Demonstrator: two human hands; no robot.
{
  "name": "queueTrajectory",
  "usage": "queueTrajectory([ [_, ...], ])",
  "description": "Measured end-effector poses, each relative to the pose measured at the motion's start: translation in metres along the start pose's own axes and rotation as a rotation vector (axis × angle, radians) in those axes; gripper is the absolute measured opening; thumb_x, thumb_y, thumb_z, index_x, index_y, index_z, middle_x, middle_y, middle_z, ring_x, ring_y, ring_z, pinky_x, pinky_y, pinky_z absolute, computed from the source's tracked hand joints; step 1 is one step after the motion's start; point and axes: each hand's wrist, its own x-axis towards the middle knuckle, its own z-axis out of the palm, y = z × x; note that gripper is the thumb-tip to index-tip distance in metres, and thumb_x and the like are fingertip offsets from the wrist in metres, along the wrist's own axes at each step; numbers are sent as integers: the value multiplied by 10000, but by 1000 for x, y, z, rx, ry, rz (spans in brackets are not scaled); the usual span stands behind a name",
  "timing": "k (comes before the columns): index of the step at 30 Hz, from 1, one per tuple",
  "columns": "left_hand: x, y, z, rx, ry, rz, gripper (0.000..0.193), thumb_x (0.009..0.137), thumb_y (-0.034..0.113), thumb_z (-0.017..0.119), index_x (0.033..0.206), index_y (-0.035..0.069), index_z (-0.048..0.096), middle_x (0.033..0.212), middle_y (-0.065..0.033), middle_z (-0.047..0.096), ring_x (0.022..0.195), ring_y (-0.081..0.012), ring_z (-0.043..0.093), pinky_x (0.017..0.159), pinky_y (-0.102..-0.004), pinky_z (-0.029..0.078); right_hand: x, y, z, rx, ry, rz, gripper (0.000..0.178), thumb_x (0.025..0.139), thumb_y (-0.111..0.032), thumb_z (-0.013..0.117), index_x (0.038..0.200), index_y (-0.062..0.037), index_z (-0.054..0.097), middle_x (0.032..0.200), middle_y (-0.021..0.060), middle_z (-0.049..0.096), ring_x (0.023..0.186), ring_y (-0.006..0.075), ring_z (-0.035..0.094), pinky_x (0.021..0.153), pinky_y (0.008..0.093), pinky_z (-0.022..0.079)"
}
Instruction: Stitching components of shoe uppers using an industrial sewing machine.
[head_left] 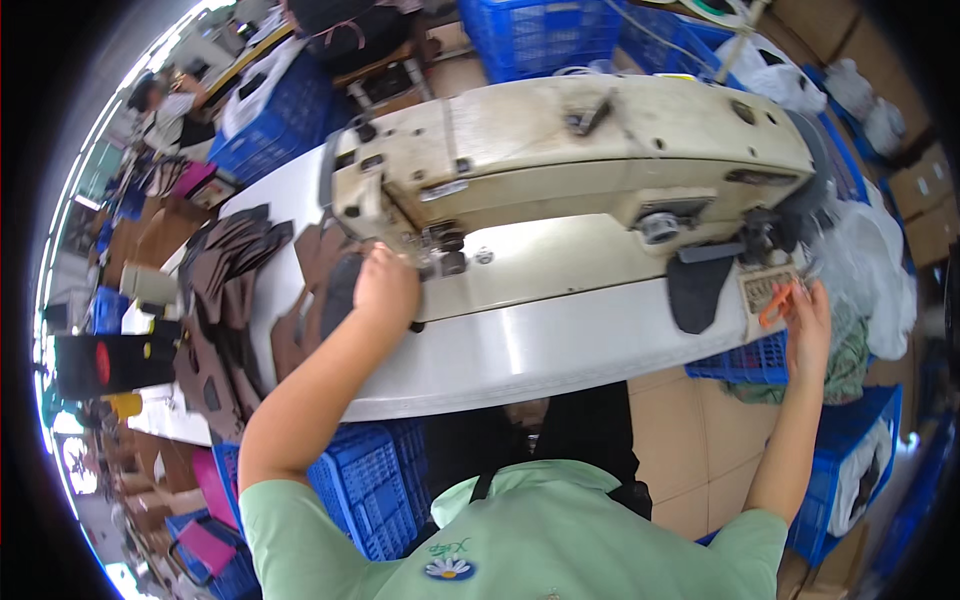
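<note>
A cream industrial sewing machine [540, 180] stands lengthwise across a white worktable. My left hand [388, 288] is at its needle end, fingers drawn together by the presser foot [448, 255]; whatever they pinch is hidden. Beside that hand lie brown and dark cut pieces [322, 270], partly covered by it and the forearm. At the table's right end my right hand [808, 318] is closed on small orange thread snips [773, 306]. Just left of the snips, a dark rounded piece [697, 292] hangs flat over the machine bed's edge.
Piles of brown and black cut pieces [225, 290] cover the table's left end. Blue crates [372, 490] stand below and others [545, 38] behind the machine. Clear plastic bags [868, 270] crowd the right side. A person [170, 115] sits far left.
</note>
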Motion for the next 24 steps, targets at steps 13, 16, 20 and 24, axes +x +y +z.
queueTrajectory([
  [13,-12,22,10,-72,11,-162,569,941,178,484,1437,-93,413,1476,-281,449,1098,-274,604,859,-291,518,-156,-15,339,-21,-696,-478,461,918,-73,664,1347,-19,505,836,42,606,593,117,541,534,263,446],
  [16,-13,16,-3,-417,-48,-149,581,974,242,435,1451,-89,396,1498,-297,409,1158,-298,586,880,-306,506,-164,-9,393,-189,-433,-724,660,902,-125,695,1433,65,352,905,116,643,625,204,607,567,321,499],
  [20,-32,27,5,26,157,-102,472,953,190,491,1325,-98,470,1317,-291,529,1029,-279,596,720,-320,500,-169,-6,423,-221,-291,-791,869,848,-151,755,1468,122,211,1110,181,646,990,302,691,721,360,583],
  [24,-30,26,9,-26,130,-98,493,959,206,478,1350,-93,459,1355,-294,501,1046,-294,594,735,-334,506,-162,-20,433,-222,-289,-667,847,888,-223,739,1450,118,205,1092,163,633,895,308,695,712,382,577],
])
